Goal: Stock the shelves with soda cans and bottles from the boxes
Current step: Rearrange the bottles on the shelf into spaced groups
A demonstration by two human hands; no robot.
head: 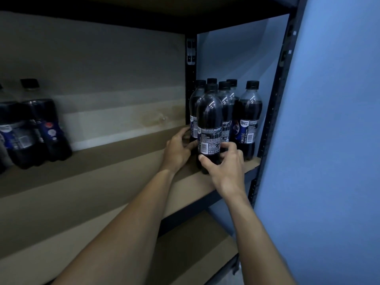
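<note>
Both forearms reach up and in from the near edge, over a lower board [195, 243], to the right end of the shelf [102, 182]. Right hand [224, 163] is wrapped round the base of a dark bottle [209, 120], thumb across its front below the label, fingers round the right side. Left hand [178, 149] is curled against the same bottle from the left, fingertips at the label's lower edge; whether it also touches the one behind, I cannot tell. That bottle stands upright near the shelf's front edge, just in front of the other bottles [226, 103], a tight cluster in the far right corner beside the post [273, 99].

Looks to me like the placing step: the bottle is down or nearly so, being squared up to the group. Next would call for easing it back flush with the row without knocking its neighbours, then letting go with both hands and fetching more. Far left stand big bottles [35, 128], well apart. No boxes show.
</note>
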